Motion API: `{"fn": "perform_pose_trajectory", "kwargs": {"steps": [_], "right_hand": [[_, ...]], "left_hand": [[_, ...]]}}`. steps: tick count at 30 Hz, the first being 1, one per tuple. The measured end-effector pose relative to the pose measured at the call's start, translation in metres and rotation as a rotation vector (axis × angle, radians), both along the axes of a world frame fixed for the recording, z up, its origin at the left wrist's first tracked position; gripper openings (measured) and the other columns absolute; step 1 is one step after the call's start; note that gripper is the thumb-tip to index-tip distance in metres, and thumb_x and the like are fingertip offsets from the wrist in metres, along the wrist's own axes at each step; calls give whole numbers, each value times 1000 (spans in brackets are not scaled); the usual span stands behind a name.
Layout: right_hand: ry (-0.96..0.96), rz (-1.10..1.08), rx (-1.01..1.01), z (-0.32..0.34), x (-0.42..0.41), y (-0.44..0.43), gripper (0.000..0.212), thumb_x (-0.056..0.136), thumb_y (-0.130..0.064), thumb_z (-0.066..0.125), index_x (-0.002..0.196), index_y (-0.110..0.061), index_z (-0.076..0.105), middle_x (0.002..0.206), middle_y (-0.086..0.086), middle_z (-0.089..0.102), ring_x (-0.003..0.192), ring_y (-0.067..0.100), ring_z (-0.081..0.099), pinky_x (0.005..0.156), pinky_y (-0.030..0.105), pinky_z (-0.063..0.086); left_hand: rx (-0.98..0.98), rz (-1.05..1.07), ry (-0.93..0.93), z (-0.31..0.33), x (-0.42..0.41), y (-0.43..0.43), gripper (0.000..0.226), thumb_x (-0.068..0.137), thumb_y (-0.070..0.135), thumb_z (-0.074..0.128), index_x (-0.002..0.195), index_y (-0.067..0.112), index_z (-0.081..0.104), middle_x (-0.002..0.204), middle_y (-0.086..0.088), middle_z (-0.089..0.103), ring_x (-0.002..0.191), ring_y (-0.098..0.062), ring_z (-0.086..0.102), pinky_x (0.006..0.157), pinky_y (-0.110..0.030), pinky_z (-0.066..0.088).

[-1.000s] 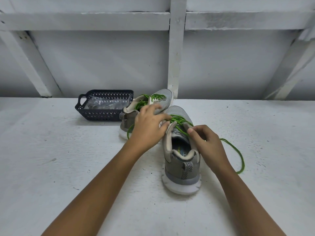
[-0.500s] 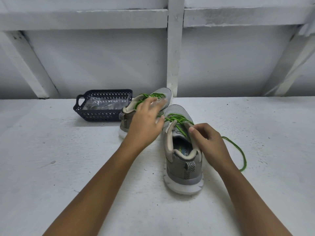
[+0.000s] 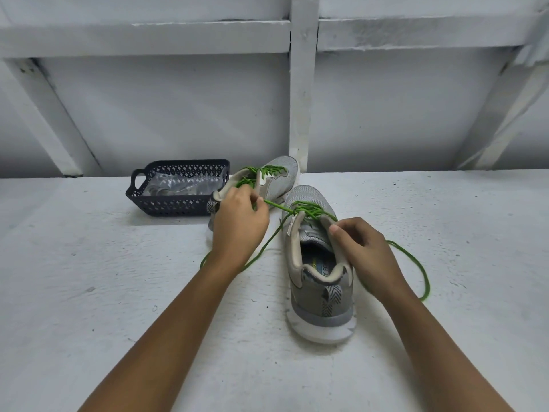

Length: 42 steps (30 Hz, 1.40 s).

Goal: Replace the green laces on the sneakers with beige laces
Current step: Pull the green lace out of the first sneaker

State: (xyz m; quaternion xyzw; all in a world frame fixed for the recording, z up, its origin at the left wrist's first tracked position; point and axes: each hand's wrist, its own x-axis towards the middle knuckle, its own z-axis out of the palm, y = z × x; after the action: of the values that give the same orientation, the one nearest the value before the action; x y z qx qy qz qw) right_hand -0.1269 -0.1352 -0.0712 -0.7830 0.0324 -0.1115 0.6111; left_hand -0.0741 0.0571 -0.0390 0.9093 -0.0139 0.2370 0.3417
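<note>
I look down through the head camera at a white table [image 3: 89,292] with two grey shoes on it. The near shoe [image 3: 322,295] stands a bit right of the middle, with its heel toward me and its toe pointing away. Its green lace [image 3: 309,210] goes criss-cross over the top. The left hand [image 3: 237,224] is just left of this shoe. Its fingers are curled and pinch one strand of the lace, and that strand runs straight and tight from the shoe to the fingers. The rest of the strand drops past the wrist and lies on the table. The right hand [image 3: 367,254] holds the right edge of the shoe's opening, with the thumb [image 3: 335,233] inside and the other fingers curled round the outside. The other end of the lace lies in a big loop on the table, to the right of this hand. The far shoe [image 3: 282,176] sits behind the left hand, close to the near shoe's toe, and its second lace [image 3: 269,170] is green too. Left of it is a dark basket [image 3: 178,205] with little holes (touching the shoe or only beside it, I cannot tell). A clear plastic bag [image 3: 181,185] lies in the basket, and I cannot tell what it holds. A white wall [image 3: 178,114] with boards stands behind the table.
</note>
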Motion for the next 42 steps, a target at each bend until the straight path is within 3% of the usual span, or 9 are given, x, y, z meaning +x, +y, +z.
{"fn": "perform_pose_trajectory", "kwargs": {"steps": [5, 10, 12, 19, 24, 31, 35, 39, 42], "right_hand": [[6, 12, 7, 3, 0, 0, 13, 88, -28, 63, 87, -15, 65, 88, -2, 68, 84, 6, 62, 79, 24, 47], [1, 3, 4, 2, 0, 0, 12, 88, -28, 63, 87, -17, 65, 88, -4, 69, 85, 5, 62, 77, 21, 45], [-1, -4, -2, 2, 0, 1, 12, 88, -28, 63, 87, -16, 65, 88, -3, 68, 85, 6, 62, 75, 20, 44], [3, -15, -24, 2, -2, 1, 14, 88, -30, 63, 88, -16, 65, 88, -5, 68, 87, 6, 62, 76, 21, 45], [10, -8, -15, 3, -1, 2, 15, 87, -31, 63, 88, -16, 65, 88, -5, 68, 89, 7, 63, 80, 24, 47], [4, -4, -44, 4, -2, 2, 15, 89, -31, 60, 88, -17, 65, 87, -6, 68, 86, 3, 61, 75, 20, 44], [66, -23, -2, 10, 10, -4, 27, 96, -31, 48, 87, -14, 66, 89, 3, 69, 89, 16, 64, 78, 36, 50], [96, -34, -349, 10, 39, -14, 25, 94, -20, 51, 117, -19, 63, 114, 5, 64, 95, 18, 60, 82, 28, 44], [182, 33, -524, 5, 55, -14, 31, 93, -24, 57, 123, -17, 61, 121, 5, 61, 104, 21, 59, 79, 22, 37]], "left_hand": [[-49, 10, 35, -4, -1, -3, 14, 92, 18, 46, 86, 8, 54, 95, -9, 59, 74, -26, 63, 70, -42, 50], [113, -158, -42, -2, -1, -5, 24, 91, 11, 52, 114, 10, 61, 120, -7, 52, 103, -22, 54, 80, -23, 36], [166, -323, -107, -1, 1, -5, 21, 88, 11, 59, 108, 10, 66, 117, -6, 54, 109, -21, 50, 89, -22, 35], [104, -562, 150, 9, 6, -9, 10, 91, 12, 58, 97, 10, 66, 90, 4, 60, 81, -6, 52, 72, -14, 37], [218, -590, 116, 4, 12, -13, 19, 95, 6, 47, 103, 8, 64, 97, 0, 48, 88, -12, 46, 76, -16, 31], [46, -398, 31, -3, 14, -6, 26, 88, -7, 44, 89, 5, 67, 95, -5, 35, 82, -14, 41, 75, -16, 31], [82, -303, 27, 0, 10, 2, 35, 85, -8, 44, 112, 4, 62, 118, -9, 33, 98, -16, 45, 89, -20, 37], [278, -312, -23, -2, 11, 0, 59, 78, -11, 46, 134, 8, 48, 141, -22, 27, 128, -37, 34, 106, -44, 35], [372, -453, 112, -4, 12, -7, 44, 89, 4, 49, 131, 12, 54, 141, -11, 38, 135, -27, 30, 111, -39, 28]]}}
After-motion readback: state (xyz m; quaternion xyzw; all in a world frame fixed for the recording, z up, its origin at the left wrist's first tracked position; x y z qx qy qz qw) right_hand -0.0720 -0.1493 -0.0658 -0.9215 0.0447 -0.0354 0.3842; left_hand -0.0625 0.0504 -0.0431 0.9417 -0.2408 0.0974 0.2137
